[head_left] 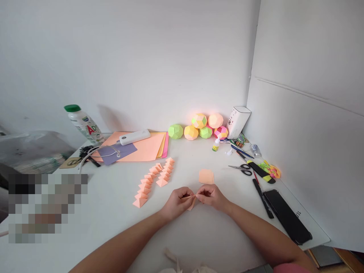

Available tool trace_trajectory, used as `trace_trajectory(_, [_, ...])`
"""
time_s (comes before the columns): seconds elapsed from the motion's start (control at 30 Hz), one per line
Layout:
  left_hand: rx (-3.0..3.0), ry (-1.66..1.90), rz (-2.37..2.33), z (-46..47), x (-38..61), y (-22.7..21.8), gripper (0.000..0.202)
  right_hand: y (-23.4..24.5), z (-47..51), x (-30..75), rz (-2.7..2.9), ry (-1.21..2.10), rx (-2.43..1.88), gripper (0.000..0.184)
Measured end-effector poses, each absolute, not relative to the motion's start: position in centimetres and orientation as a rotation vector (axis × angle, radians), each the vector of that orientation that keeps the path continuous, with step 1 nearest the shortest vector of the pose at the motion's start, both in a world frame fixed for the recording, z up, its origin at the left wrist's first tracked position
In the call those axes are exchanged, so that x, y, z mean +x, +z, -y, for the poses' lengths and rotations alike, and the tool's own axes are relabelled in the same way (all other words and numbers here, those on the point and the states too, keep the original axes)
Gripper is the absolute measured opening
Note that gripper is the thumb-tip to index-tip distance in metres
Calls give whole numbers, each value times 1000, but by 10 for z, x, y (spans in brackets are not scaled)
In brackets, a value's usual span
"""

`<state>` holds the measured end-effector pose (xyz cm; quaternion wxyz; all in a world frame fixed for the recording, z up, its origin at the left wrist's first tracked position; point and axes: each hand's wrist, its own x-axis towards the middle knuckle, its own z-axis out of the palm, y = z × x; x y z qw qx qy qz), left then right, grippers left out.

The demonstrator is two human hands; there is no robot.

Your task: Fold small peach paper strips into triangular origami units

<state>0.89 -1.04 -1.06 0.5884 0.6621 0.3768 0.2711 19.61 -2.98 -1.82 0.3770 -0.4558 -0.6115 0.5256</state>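
1. Head view: left hand (176, 203) and right hand (212, 196) pinch peach paper (191, 205).
2. Its flap points nearward between the hands; its long axis is partly hidden.
3. Folded units (144, 190) lie left of them; paper stack (206, 176) just beyond.

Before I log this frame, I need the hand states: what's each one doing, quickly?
Left hand: closed, pinching the small peach paper.
Right hand: closed, pinching the same paper close to the left.
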Motion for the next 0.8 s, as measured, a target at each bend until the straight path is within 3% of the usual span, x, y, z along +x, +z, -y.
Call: trace_trajectory(0.8, [1684,646,-906,7,9,-17,24,-13,30,195,1657,1307,-1193,16])
